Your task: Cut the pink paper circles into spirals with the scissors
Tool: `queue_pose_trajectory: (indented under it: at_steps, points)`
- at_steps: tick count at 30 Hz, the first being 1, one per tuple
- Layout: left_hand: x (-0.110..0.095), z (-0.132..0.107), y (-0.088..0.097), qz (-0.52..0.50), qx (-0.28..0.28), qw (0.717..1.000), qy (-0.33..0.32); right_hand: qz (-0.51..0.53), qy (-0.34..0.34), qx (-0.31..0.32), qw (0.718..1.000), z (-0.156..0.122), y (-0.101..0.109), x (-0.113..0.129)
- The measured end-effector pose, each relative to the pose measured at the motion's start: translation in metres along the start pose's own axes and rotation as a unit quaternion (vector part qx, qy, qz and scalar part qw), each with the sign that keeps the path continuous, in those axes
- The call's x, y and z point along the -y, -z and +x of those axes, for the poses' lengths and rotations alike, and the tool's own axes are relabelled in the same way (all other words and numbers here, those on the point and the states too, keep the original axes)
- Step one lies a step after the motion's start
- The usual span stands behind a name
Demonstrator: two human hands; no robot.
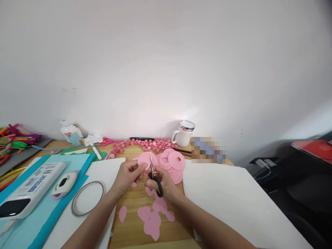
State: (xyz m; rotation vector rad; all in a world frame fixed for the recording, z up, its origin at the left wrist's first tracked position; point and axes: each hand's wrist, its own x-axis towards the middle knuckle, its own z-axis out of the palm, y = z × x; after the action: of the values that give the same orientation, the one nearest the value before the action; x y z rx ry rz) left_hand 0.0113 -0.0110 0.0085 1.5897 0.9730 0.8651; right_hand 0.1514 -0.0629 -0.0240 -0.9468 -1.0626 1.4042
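Note:
My left hand (132, 172) pinches a round pink paper disc (144, 158) by its lower edge. In my right hand (163, 181) is a pair of scissors (158, 188) with black handles; the blades point up and lie against the disc's right part. Whether the blades are apart is too small to tell. Just right of the disc is a pile of pink paper rings (177, 159), some with cut-out centres. Below my hands, several pink paper petals (152, 224) lie scattered on the wooden table (129, 231).
Many small pink paper rolls (155, 144) lie behind my hands, near a white mug (183, 134). White sheets (223, 193) flank the work area. At left are a white device (33, 186), a tape roll (86, 199), a white bottle (71, 132) and coloured pipe cleaners (18, 141).

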Motion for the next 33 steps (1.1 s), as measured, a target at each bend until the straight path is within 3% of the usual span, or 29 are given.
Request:
queue_pose_trajectory:
  at_steps: [16, 25, 30, 33]
  points:
    - [-0.001, 0.001, 0.005, -0.012, -0.022, 1.000, -0.007, 0.032, -0.023, 0.014, 0.999, 0.000, 0.002, -0.007]
    - [0.000, 0.005, 0.006, -0.046, -0.095, 0.994, -0.033, 0.027, -0.017, 0.012, 0.999, 0.001, 0.002, -0.008]
    - [-0.002, 0.000, 0.000, 0.006, -0.042, 0.999, -0.021, 0.024, -0.005, 0.019, 1.000, 0.001, 0.002, -0.010]
    - [0.000, -0.001, -0.003, 0.020, -0.044, 0.999, -0.018, -0.004, -0.022, 0.031, 0.999, 0.000, 0.002, -0.009]
